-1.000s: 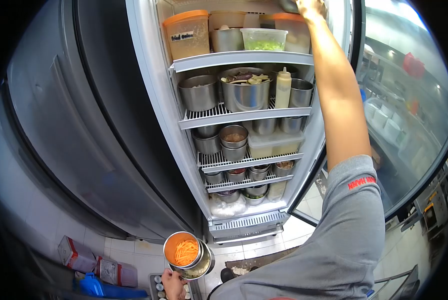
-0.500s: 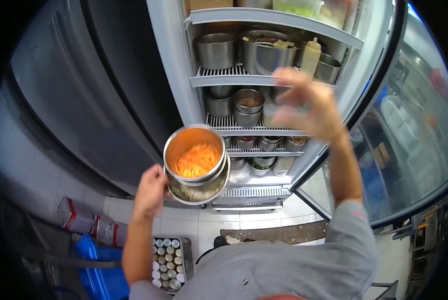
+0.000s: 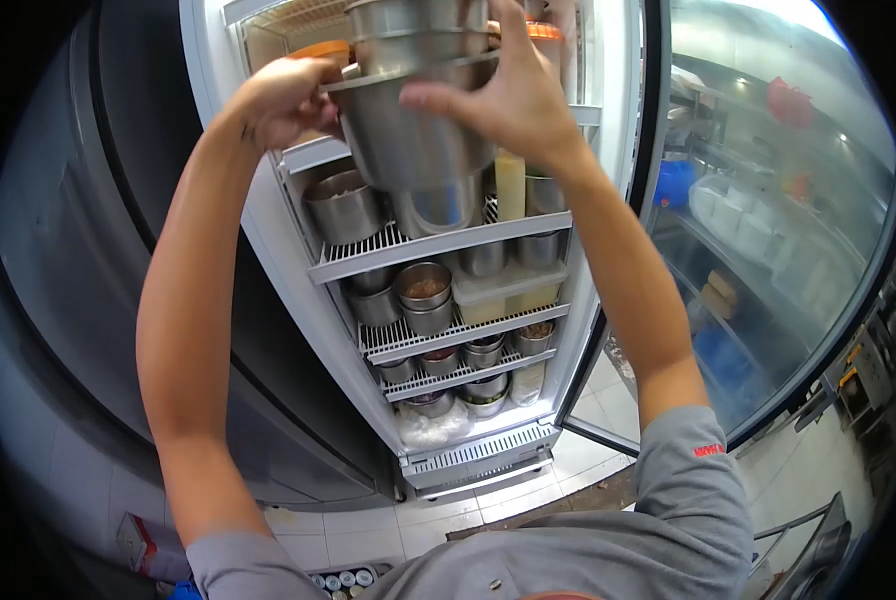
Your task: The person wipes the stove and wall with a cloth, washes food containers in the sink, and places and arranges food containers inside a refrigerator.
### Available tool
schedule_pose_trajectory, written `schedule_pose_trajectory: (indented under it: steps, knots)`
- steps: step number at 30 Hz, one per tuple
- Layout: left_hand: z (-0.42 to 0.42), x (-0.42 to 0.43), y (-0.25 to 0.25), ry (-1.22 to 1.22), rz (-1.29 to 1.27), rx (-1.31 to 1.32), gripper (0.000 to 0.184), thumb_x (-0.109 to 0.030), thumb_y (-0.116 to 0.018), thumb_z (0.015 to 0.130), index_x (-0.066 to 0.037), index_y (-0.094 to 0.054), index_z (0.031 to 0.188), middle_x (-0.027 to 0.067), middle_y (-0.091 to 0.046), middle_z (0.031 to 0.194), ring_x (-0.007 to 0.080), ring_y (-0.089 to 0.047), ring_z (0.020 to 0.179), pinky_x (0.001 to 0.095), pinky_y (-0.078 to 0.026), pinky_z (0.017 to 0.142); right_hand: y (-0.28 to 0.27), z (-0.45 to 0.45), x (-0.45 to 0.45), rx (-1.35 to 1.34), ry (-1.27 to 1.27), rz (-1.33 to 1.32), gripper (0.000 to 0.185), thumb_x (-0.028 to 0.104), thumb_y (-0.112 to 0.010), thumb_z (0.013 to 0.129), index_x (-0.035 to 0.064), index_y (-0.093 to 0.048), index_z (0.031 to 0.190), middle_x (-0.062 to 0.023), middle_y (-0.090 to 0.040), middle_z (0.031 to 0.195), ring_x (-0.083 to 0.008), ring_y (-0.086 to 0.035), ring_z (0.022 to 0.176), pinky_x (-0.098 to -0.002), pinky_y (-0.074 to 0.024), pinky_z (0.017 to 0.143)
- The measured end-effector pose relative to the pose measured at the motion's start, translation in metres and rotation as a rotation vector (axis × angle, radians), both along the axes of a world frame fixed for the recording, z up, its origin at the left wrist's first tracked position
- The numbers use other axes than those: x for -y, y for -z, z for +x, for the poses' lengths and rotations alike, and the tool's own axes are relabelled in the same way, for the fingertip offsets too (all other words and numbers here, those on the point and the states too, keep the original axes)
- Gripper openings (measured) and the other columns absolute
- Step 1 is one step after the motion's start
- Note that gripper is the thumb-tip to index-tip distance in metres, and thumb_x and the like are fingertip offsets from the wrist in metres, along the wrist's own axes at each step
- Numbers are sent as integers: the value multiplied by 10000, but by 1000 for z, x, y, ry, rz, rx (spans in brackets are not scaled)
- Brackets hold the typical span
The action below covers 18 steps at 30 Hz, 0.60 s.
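A large stainless steel pot [image 3: 413, 135] is raised in front of the fridge's upper shelves, with a smaller steel pot [image 3: 418, 35] nested in its top. From this low angle the contents of both are hidden. My left hand [image 3: 293, 100] grips the large pot's rim on the left. Against the stack's right side lies my right hand [image 3: 518, 105], its thumb across the large pot's front and its fingers reaching up beside the smaller pot. Just behind the stack are an orange lid or rim [image 3: 320, 50] on the left and an orange-lidded container [image 3: 543, 35] on the right.
The fridge shelves below hold several steel pots [image 3: 344, 208], a pale squeeze bottle [image 3: 510, 185] and a lidded plastic tub [image 3: 508, 290]. On the right the glass door [image 3: 768, 250] stands open. A dark steel cabinet [image 3: 138, 300] is on the left.
The stacked pots have gone from low on the left up to the fridge's upper shelves. My right hand, free before, is now on the stack. The shredded carrot inside has dropped from view.
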State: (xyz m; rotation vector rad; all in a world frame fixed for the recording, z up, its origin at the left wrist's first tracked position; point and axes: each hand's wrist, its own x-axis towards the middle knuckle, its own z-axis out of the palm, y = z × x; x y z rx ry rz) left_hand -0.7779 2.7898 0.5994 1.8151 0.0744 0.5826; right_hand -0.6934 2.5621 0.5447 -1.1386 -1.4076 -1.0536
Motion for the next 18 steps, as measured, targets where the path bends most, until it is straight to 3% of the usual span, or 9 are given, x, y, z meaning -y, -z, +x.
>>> schedule_pose_trajectory:
  steps: [1, 4, 6, 8, 12, 13, 16, 17, 18]
  knots:
    - [9, 2, -13, -15, -6, 7, 175, -77, -535, 919, 90, -561, 963, 114, -560, 781, 120, -538, 564, 173, -472, 420, -17, 8, 3, -12, -51, -8, 803, 417, -782, 734, 7, -432, 1329, -279, -595, 1115, -382, -624, 1021, -420, -497, 923]
    - [42, -1, -37, 1, -45, -1, 190, -84, -528, 929, 100, -557, 970, 152, -571, 815, 163, -588, 589, 156, -496, 433, -53, 27, 19, -288, 335, -319, 1005, 462, -821, 705, 43, -281, 1441, -263, -506, 1283, -326, -585, 1109, -406, -475, 960]
    - [51, 8, -44, -148, 9, 7, 202, -112, -501, 955, 76, -566, 918, 114, -572, 777, 78, -507, 528, 105, -436, 385, -63, 45, 31, -279, 28, -392, 961, 392, -811, 746, 41, -265, 1453, -242, -561, 1228, -283, -593, 1091, -367, -497, 920]
    - [60, 8, -54, -211, 19, -2, 189, -104, -504, 950, 70, -568, 912, 131, -568, 776, 104, -528, 557, 108, -450, 394, -73, 58, 39, -290, -71, -457, 920, 308, -774, 806, 27, -212, 1478, -202, -606, 1182, -252, -601, 1073, -345, -511, 891]
    - [77, 10, -75, -246, -8, 33, 213, -145, -538, 933, 65, -568, 919, 146, -577, 794, 146, -568, 583, 92, -445, 388, -74, 60, 29, -167, -20, -500, 980, 403, -749, 810, -2, -168, 1487, -264, -447, 1373, -310, -486, 1252, -377, -465, 986]
    - [77, 14, -80, -240, 19, 10, 210, -143, -528, 932, 62, -570, 920, 146, -574, 789, 165, -590, 602, 88, -443, 386, -73, 81, 13, 6, 382, -387, 1014, 482, -736, 793, -17, -183, 1481, -284, -348, 1441, -329, -416, 1318, -372, -426, 1035]
    - [79, 17, -89, -197, 76, -79, 202, -136, -506, 932, 56, -571, 919, 139, -561, 771, 218, -638, 667, 88, -447, 388, -87, 71, -5, -317, 242, -150, 902, 486, -733, 790, -19, -332, 1421, -263, -440, 1369, -315, -479, 1247, -363, -437, 1004]
    - [81, 17, -93, -157, 105, -144, 198, -130, -494, 932, 52, -569, 916, 133, -551, 757, 251, -665, 713, 91, -452, 391, -94, 60, 3, -328, 199, -326, 701, 438, -751, 783, -28, -522, 1253, -209, -589, 1167, -263, -586, 1045, -352, -494, 876]
    - [84, 15, -95, -159, 106, -144, 198, -130, -494, 932, 52, -569, 916, 133, -551, 757, 251, -665, 713, 91, -452, 391, -99, 57, 3, -327, 196, -325, 701, 438, -751, 783, -28, -522, 1253, -209, -589, 1167, -263, -586, 1045, -352, -494, 876]
